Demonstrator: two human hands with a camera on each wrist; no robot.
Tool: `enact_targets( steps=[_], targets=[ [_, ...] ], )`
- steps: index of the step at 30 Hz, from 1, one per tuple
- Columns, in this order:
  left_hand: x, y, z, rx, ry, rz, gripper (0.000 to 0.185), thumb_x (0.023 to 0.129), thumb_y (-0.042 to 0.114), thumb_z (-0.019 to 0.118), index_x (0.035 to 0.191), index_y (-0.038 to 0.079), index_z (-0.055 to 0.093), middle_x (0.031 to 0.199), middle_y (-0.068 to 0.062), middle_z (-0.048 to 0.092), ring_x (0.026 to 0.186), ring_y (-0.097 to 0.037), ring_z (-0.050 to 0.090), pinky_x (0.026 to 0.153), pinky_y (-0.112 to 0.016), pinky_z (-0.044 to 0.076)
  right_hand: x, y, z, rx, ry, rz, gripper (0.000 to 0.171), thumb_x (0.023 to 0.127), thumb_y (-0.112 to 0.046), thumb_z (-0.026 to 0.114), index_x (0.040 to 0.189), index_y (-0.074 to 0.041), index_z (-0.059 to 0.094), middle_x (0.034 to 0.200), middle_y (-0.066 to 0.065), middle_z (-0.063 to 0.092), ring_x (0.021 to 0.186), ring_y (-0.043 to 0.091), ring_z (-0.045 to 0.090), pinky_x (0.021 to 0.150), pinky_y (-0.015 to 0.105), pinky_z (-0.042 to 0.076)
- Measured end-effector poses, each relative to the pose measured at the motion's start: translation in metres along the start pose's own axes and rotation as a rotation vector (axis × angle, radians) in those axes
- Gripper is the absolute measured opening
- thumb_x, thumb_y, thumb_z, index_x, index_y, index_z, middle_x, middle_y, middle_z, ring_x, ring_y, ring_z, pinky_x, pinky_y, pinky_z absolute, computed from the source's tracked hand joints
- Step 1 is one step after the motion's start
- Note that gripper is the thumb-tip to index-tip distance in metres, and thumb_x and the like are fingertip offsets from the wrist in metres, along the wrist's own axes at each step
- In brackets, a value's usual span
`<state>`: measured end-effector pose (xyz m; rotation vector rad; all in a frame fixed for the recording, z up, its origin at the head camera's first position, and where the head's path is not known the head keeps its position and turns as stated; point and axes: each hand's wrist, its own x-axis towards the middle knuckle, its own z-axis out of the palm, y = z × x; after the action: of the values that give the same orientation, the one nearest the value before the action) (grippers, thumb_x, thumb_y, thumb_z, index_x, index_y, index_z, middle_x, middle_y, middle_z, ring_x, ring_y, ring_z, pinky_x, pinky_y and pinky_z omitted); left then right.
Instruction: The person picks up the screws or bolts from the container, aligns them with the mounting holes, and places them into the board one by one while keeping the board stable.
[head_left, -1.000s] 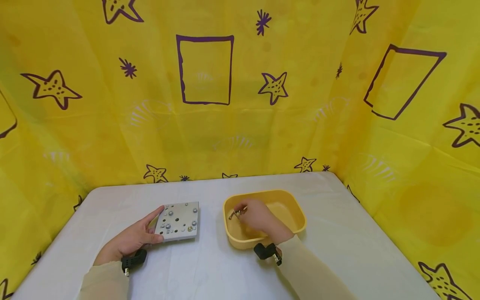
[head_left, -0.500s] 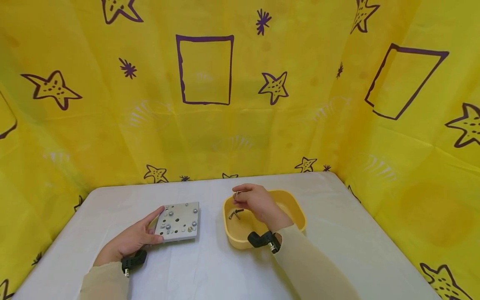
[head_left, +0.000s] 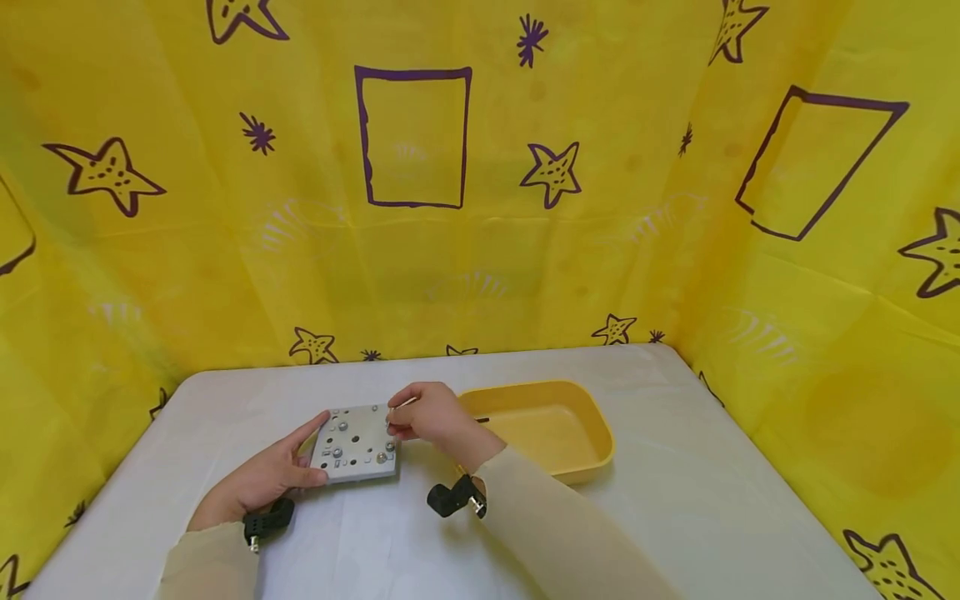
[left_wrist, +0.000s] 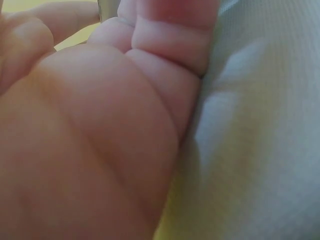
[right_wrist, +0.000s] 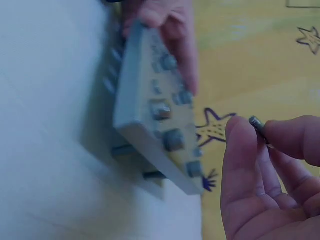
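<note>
In the head view, my left hand (head_left: 270,475) grips a light grey metal plate (head_left: 367,471) by its left edge, thumb near the front corner. The plate has several holes and several round screw heads on its face. The right wrist view shows the plate (right_wrist: 131,100) edge-on, with shanks sticking out underneath. My right hand (head_left: 438,421) hovers at the plate's right edge. Between thumb and index finger it pinches a small metal screw (right_wrist: 257,123), one end of it showing. The left wrist view is mostly filled by my left hand (left_wrist: 100,130).
A yellow plastic bin (head_left: 573,467) stands to the right of the plate, partly behind my right forearm. One dark screw (head_left: 483,420) shows inside it. The table (head_left: 390,542) has a white cover, and yellow patterned cloth (head_left: 420,275) encloses its back and sides.
My right hand has lifted out of the bin with a screw and moved left to the plate. My left hand and the plate have stayed in place.
</note>
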<state>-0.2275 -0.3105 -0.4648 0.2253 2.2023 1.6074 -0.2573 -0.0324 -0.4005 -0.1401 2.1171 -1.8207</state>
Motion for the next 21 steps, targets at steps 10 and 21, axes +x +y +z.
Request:
enact_targets(
  steps=[10,21],
  targets=[
    [0.000,0.001,0.001,0.007,0.011,0.000,0.109,0.082,0.011,0.082,0.162,0.017,0.008,0.158,-0.031,0.015,0.108,-0.027,0.057,0.087,-0.021,0.041,0.008,0.012,0.024,-0.176,0.017,-0.033,0.008,0.085,-0.001,0.074,0.092,-0.005,0.072,0.078,0.003,0.067,0.067,0.015,0.063,0.066,0.029,0.054],
    [0.001,-0.001,0.000,0.040,0.021,-0.013,0.109,0.082,0.014,0.082,0.162,0.020,0.008,0.159,-0.028,0.014,0.110,-0.027,0.053,0.090,-0.022,0.038,0.012,0.017,0.028,-0.363,0.003,-0.076,0.008,0.086,-0.007,0.075,0.088,-0.014,0.074,0.080,-0.005,0.064,0.072,0.013,0.058,0.067,0.027,0.050]
  ],
)
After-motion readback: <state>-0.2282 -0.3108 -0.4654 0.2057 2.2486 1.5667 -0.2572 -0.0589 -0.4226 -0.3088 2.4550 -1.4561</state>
